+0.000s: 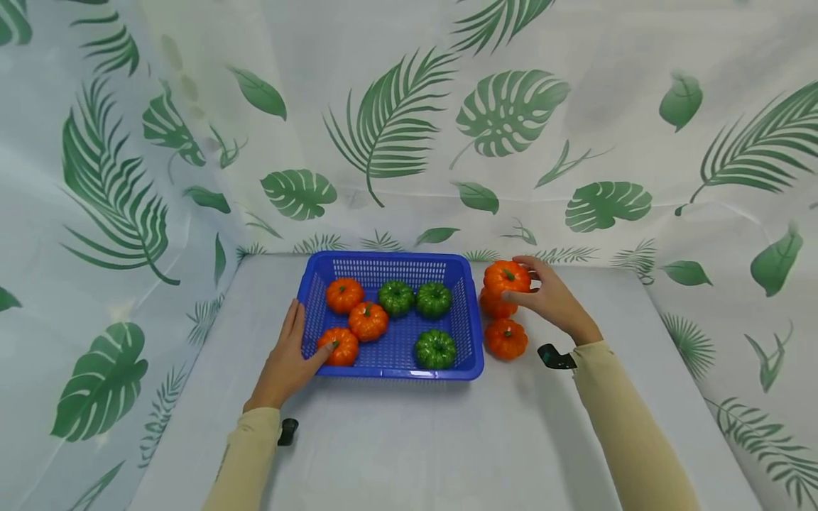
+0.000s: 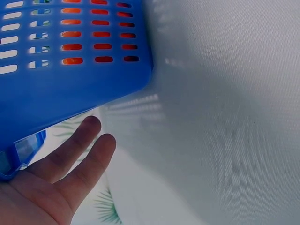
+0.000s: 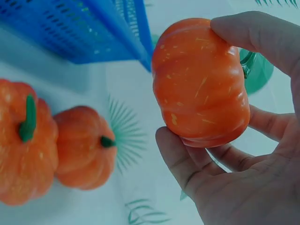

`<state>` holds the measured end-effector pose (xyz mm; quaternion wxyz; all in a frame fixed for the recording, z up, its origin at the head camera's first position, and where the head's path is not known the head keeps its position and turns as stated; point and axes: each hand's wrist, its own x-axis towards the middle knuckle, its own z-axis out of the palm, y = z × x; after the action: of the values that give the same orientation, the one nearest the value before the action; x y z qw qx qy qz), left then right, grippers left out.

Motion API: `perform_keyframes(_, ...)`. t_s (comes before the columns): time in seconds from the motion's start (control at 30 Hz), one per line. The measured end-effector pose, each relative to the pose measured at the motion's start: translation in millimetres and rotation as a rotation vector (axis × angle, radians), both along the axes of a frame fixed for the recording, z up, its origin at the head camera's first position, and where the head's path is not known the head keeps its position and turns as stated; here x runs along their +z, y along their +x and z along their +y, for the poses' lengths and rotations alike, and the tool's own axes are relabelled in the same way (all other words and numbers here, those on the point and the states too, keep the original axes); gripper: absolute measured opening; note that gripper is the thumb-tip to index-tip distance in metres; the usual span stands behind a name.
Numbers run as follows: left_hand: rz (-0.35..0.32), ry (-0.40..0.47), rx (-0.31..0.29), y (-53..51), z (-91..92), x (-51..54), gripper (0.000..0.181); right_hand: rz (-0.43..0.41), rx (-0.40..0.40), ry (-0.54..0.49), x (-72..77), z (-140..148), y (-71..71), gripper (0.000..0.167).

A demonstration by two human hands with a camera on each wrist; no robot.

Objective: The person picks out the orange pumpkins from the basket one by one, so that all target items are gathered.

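At the basket's front-left corner rests my left hand (image 1: 286, 365), its thumb over the rim by an orange pumpkin (image 1: 339, 346); two straight fingers (image 2: 96, 157) show outside the wall in the left wrist view. The blue basket (image 1: 396, 372) holds three orange and three green pumpkins, such as one green pumpkin (image 1: 435, 349). To its right, my right hand (image 1: 552, 298) holds an orange pumpkin (image 3: 201, 84) between thumb and fingers, raised above the table. Below and beside it stand two more orange pumpkins, one partly hidden (image 1: 495, 305) and one nearer (image 1: 506, 339).
A pale cloth covers the table (image 1: 396, 447). Behind and at both sides hangs a white curtain (image 1: 409, 128) with green leaf prints. Dark wrist devices show beside the left sleeve (image 1: 246, 451) and the right sleeve (image 1: 623, 419).
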<state>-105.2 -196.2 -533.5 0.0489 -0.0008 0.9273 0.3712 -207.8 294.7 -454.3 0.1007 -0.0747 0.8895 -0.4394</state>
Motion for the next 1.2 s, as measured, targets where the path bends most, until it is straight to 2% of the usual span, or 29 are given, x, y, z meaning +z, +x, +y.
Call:
perform_keyframes(0.23, 0.003, -0.005, 0.001, 0.6, 0.3, -0.2, 0.104, -0.004, -0.085, -0.034, -11.5, 20.0, 4.6, 0.091)
perform_keyframes(0.53, 0.01, 0.0, 0.005, 3.5, -0.4, -6.6, 0.104, -0.002, -0.171, -0.005, -25.7, 43.0, 7.9, 0.095)
perform_keyframes(0.87, -0.013, -0.027, 0.009, 3.6, 0.8, -2.4, 0.104, -0.008, -0.217, -0.002, -46.6, 61.4, 7.8, 0.089)
perform_keyframes(1.2, 0.002, -0.04, -0.018, -3.1, -5.6, -1.1, 0.101, -0.076, -0.229, 0.032, -72.8, 69.5, 6.5, 0.087)
